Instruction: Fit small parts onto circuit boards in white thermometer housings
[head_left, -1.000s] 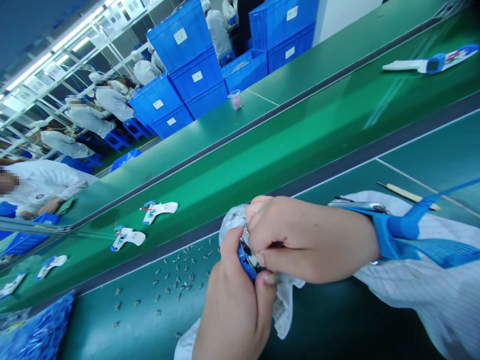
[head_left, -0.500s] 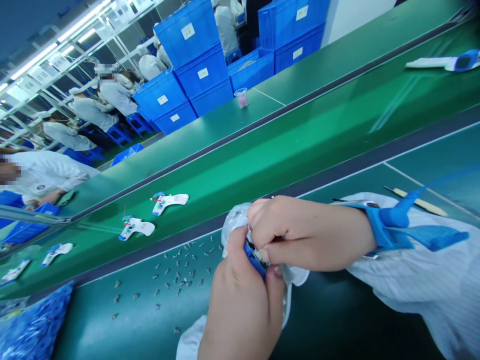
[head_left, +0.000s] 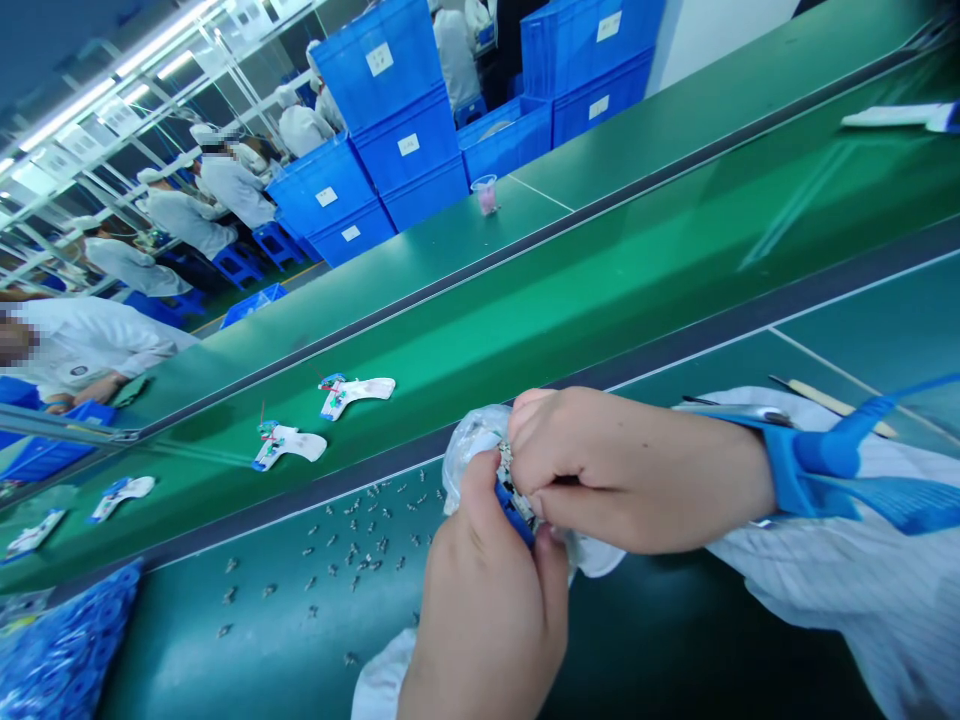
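Observation:
My left hand [head_left: 487, 610] and my right hand [head_left: 622, 470] meet at the centre bottom, both closed on a small blue part with a circuit board [head_left: 515, 497] wrapped in a clear plastic bag [head_left: 469, 445]. My right fingers pinch at the top of the part, and my left thumb presses its side. A blue wrist strap [head_left: 810, 465] circles my right wrist. Several tiny metal pieces [head_left: 352, 545] lie scattered on the green mat just left of my hands.
White-and-blue device halves [head_left: 352, 392] [head_left: 289, 443] ride the green conveyor belt [head_left: 600, 270]. A blue pile [head_left: 60, 650] sits at the bottom left. A wooden stick [head_left: 832, 400] lies past my right wrist. Blue crates [head_left: 390, 120] and seated workers in white coats [head_left: 82, 345] are beyond.
The device halves on the belt have drifted right. My hands stay together on the bagged part, with only slight shifts of the fingers.

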